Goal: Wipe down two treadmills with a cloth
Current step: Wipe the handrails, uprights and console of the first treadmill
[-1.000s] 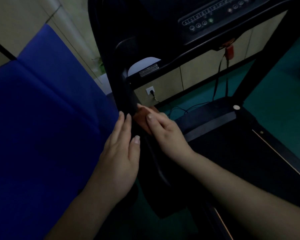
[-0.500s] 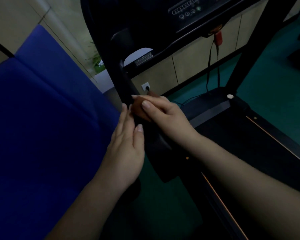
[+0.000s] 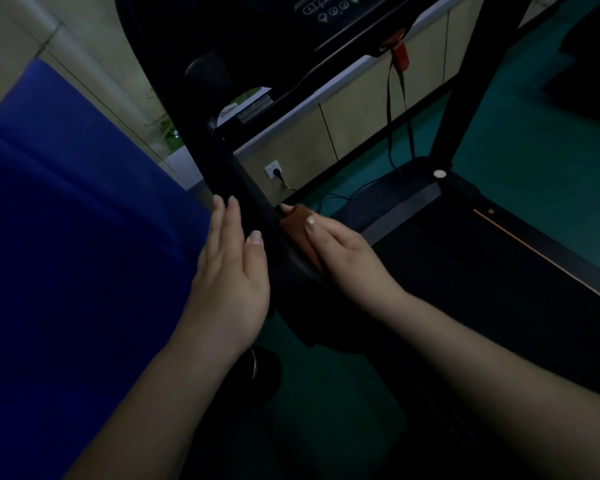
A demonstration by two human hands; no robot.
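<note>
A black treadmill [image 3: 482, 271] fills the right half of the head view, its console [image 3: 329, 8] at the top. Its left handrail [image 3: 243, 188] slopes down between my hands. My right hand [image 3: 347, 251] holds a small orange-brown cloth [image 3: 297, 221] and presses it against the right side of that handrail. My left hand [image 3: 232, 268] lies with straight fingers along the handrail's left side, thumb on top. Most of the cloth is hidden under my right fingers.
A large blue padded surface [image 3: 70, 254] stands close on the left. A red safety key [image 3: 400, 55] hangs on a cord from the console. A wall socket [image 3: 274, 169] with a plugged cable sits behind, above the green floor [image 3: 534, 140].
My right hand has slid the cloth a little way down along the handrail. My left hand has kept its place on the rail's left side. The camera tilted down slightly.
</note>
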